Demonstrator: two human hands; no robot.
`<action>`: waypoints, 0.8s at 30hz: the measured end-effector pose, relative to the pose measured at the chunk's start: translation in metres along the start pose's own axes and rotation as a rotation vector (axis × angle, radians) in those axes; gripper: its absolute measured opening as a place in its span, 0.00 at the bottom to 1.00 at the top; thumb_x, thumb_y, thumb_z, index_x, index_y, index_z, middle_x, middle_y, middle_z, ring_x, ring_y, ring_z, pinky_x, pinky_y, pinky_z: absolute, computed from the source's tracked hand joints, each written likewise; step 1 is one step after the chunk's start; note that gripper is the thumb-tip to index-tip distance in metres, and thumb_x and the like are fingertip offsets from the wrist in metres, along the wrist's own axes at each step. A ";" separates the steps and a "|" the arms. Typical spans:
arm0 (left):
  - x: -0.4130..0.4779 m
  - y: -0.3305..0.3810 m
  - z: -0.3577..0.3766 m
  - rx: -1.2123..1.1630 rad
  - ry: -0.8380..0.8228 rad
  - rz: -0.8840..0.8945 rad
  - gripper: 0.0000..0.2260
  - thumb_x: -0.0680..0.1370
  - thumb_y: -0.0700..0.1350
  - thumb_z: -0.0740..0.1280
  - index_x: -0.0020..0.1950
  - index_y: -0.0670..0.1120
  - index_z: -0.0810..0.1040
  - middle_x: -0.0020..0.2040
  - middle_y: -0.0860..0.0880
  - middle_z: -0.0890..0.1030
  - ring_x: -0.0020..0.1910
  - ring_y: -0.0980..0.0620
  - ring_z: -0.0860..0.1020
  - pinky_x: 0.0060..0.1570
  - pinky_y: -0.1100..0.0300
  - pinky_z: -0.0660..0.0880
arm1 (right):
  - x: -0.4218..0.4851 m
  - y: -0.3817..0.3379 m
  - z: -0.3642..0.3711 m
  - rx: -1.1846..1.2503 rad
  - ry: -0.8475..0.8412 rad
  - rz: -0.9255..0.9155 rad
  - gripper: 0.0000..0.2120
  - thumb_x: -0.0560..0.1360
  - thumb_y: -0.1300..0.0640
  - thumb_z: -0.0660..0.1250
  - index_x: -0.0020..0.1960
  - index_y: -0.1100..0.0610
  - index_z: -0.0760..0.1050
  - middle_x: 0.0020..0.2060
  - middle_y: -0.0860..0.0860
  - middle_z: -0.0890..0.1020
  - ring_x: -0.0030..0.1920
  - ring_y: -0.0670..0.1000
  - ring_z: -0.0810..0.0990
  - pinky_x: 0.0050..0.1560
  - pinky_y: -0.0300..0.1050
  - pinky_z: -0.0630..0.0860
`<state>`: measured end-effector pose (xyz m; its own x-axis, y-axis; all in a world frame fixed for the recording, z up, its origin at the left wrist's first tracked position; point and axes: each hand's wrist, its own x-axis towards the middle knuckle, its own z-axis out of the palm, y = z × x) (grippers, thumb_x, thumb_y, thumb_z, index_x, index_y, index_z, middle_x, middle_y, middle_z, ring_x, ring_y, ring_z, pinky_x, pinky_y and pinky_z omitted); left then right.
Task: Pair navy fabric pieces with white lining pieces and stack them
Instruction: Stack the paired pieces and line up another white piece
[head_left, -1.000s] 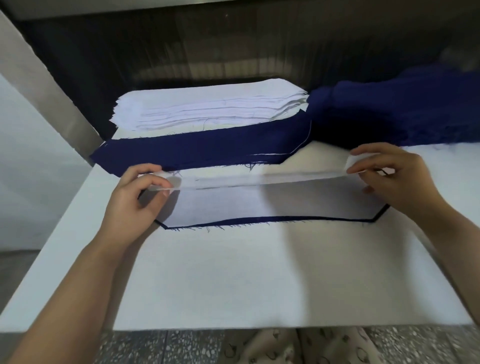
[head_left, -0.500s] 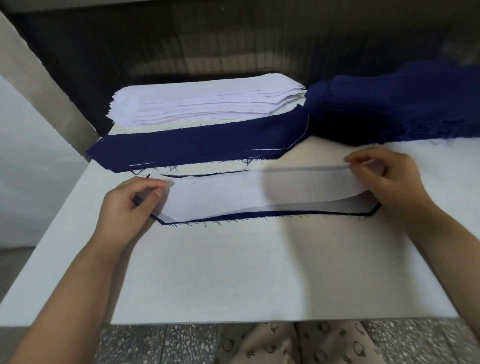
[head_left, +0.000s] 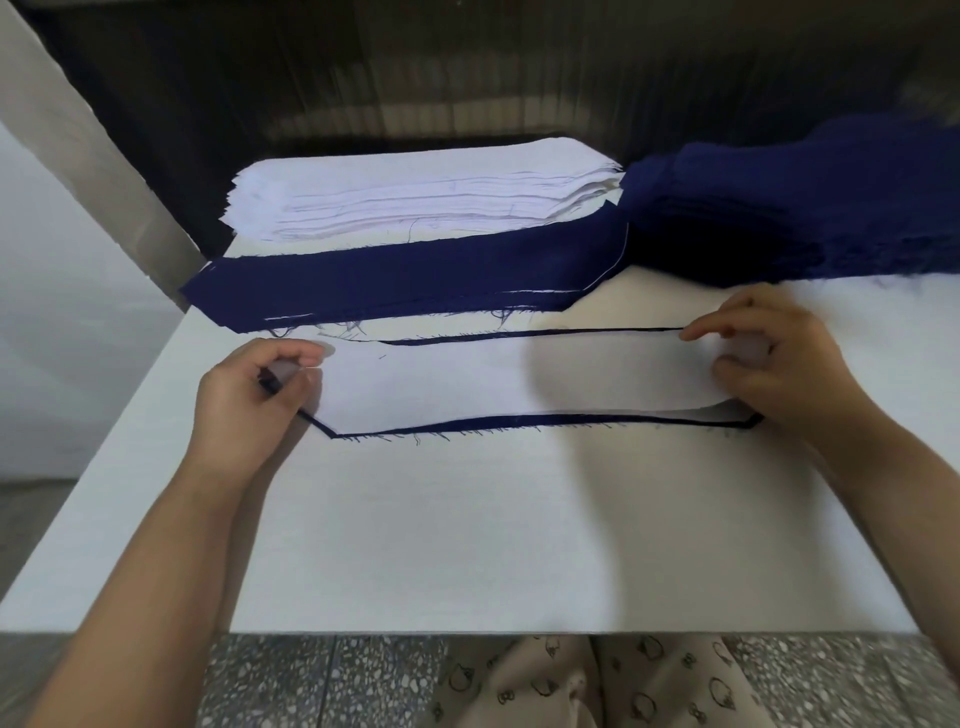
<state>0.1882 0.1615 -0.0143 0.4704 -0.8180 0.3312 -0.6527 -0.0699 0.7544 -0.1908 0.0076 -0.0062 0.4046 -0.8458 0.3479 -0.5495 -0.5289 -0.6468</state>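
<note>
At the left, the person's left hand (head_left: 249, 395) has its grip pinched shut on the left end of the white lining piece (head_left: 493, 384), fingers curled over the cloth with a sliver of navy showing between them. Whether the navy layer is caught in that pinch too is hard to tell. The lining lies across the middle of the bench (head_left: 467, 545) on top of the navy piece (head_left: 467, 423). The navy edge shows as a thin line along the far side and a wider band along the near side, so the white seems to sit a little too far from the person. At the right, the right hand (head_left: 779, 364) holds the other end in a closed grip, and that end is lifted slightly off the navy. The step in hand looks like lining up the pair. To do it well, both hands should hold the lining lightly taut, draw it nearer until the navy margin is even all round, match the angled corners first, then lay it flat. Behind, left to right, are the white lining stack (head_left: 415, 197), the navy-topped pile (head_left: 405, 280) just in front of it — likely finished pairs — and the navy heap (head_left: 805, 208).
</note>
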 end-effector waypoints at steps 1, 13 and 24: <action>0.000 0.000 0.000 0.012 -0.005 0.000 0.15 0.76 0.33 0.67 0.47 0.54 0.79 0.51 0.52 0.82 0.48 0.67 0.77 0.54 0.72 0.71 | -0.001 -0.001 0.000 -0.008 -0.008 0.002 0.22 0.66 0.77 0.64 0.46 0.51 0.78 0.43 0.52 0.72 0.42 0.36 0.70 0.42 0.22 0.64; 0.001 0.001 0.000 0.086 -0.002 -0.067 0.12 0.75 0.32 0.67 0.50 0.49 0.80 0.53 0.50 0.82 0.49 0.61 0.76 0.56 0.67 0.71 | -0.002 -0.001 -0.003 0.030 0.016 0.027 0.19 0.67 0.77 0.63 0.45 0.54 0.79 0.37 0.51 0.73 0.36 0.39 0.71 0.37 0.26 0.65; 0.003 -0.001 -0.001 0.110 -0.017 -0.055 0.13 0.74 0.32 0.67 0.50 0.49 0.80 0.52 0.50 0.82 0.50 0.61 0.77 0.51 0.75 0.68 | -0.001 0.003 -0.013 -0.004 -0.100 0.024 0.23 0.67 0.76 0.63 0.46 0.49 0.78 0.40 0.55 0.75 0.41 0.47 0.72 0.39 0.27 0.66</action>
<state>0.1905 0.1601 -0.0133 0.4979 -0.8204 0.2810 -0.6882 -0.1766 0.7037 -0.2020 0.0065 0.0000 0.4620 -0.8470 0.2630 -0.5628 -0.5092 -0.6511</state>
